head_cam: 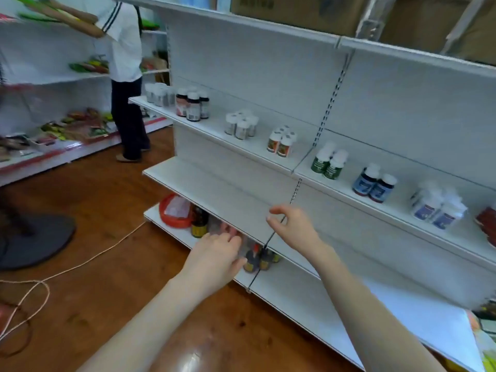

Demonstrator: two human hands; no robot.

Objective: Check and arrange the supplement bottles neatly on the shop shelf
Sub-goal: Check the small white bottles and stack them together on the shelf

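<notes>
In a small shop, a person stands at a white rack with both arms stretched forward. The left hand (214,253) reaches under the middle shelf (214,191) towards the bottom shelf (322,299), its fingers bent against something clear and blurred; whether it grips anything cannot be told. The right hand (292,226) hovers over the middle shelf's front edge, empty, fingers loosely curled, thumb close to forefinger. The supplement bottles (192,106) stand in small clusters along the upper shelf (257,154), dark ones with white caps to the left, then white, green-labelled and blue-labelled groups towards the right. Small dark bottles (253,260) sit on the bottom shelf just beside the left hand, with a red basket (171,210) further left. Cardboard boxes (295,9) top the rack. Behind, another person (123,49) in a white shirt faces a second rack, and a cord (88,261) trails across the wooden floor.
</notes>
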